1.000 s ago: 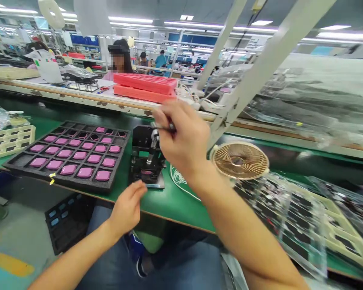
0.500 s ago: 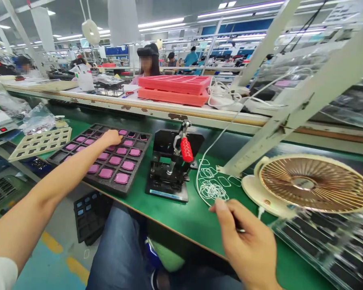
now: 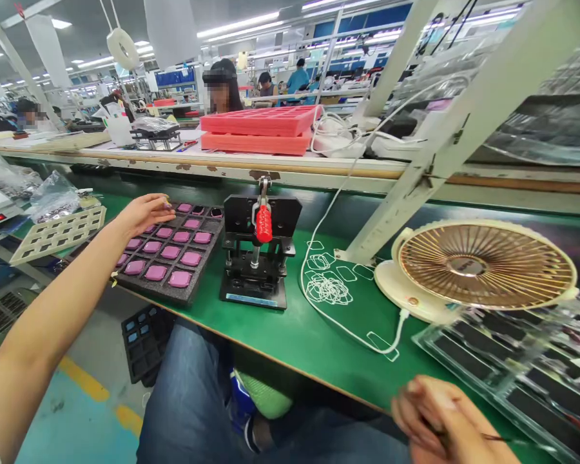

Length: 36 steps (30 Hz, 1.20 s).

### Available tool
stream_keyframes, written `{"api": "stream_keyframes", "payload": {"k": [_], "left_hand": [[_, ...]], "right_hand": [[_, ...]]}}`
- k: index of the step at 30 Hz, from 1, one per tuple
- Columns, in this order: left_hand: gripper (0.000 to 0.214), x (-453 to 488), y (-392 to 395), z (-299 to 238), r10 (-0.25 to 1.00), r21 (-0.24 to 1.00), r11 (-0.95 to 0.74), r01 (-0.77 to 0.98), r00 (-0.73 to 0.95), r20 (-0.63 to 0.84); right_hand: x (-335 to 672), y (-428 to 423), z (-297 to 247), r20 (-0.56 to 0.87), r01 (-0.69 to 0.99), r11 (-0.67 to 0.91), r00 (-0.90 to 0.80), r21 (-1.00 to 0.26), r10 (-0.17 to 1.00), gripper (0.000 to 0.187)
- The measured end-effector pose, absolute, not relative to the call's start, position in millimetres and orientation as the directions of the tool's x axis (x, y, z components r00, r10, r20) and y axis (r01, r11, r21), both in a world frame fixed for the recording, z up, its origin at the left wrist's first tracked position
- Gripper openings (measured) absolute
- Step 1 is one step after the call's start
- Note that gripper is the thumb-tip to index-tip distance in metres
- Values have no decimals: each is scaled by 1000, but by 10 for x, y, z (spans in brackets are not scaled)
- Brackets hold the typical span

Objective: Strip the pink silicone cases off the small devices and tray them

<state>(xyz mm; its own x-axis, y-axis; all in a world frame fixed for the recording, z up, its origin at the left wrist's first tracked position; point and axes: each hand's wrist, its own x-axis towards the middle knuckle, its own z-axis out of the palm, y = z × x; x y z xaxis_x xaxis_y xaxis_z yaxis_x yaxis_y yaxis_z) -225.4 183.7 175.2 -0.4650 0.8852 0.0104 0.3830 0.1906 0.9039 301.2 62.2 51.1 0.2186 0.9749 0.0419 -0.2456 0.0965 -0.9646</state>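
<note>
My left hand (image 3: 142, 211) hovers over the black foam tray (image 3: 174, 293) that holds several pink parts (image 3: 180, 278), its fingers curled around a small purple piece I can barely see. My right hand (image 3: 444, 419) is low at the table's near edge, fingers pinched on thin dark tweezers (image 3: 500, 438). Between the hands stands a small black press jig (image 3: 256, 258) with its red-handled lever (image 3: 263, 222) upright.
A round beige desk fan (image 3: 478, 267) lies face up at the right, its white cable (image 3: 328, 316) looping over the green mat. Clear trays of dark parts (image 3: 512, 367) sit at the right. A cream grid tray (image 3: 58, 233) is at left; red trays (image 3: 261, 129) and other people are beyond.
My left hand has lifted off the foam tray and drawn back a little to the left. My right hand has dropped lower toward the table's near edge. The view has shifted.
</note>
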Motion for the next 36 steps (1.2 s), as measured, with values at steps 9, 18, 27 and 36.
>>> {"api": "stream_keyframes", "payload": {"k": [9, 18, 27, 36], "left_hand": [[50, -496, 179, 875, 942, 893, 263, -366, -104, -320], [57, 452, 135, 317, 934, 893, 349, -284, 184, -307], [60, 425, 143, 342, 915, 846, 401, -351, 186, -357], [63, 435, 117, 250, 911, 858, 410, -308, 166, -376]], "right_hand": [[2645, 575, 303, -53, -480, -39, 16, -876, 998, 66], [2312, 325, 77, 272, -143, 261, -69, -955, 960, 11], [2330, 349, -139, 96, -300, 106, 49, -948, 994, 18], [2199, 281, -2, 411, 60, 412, -22, -909, 911, 21]]}}
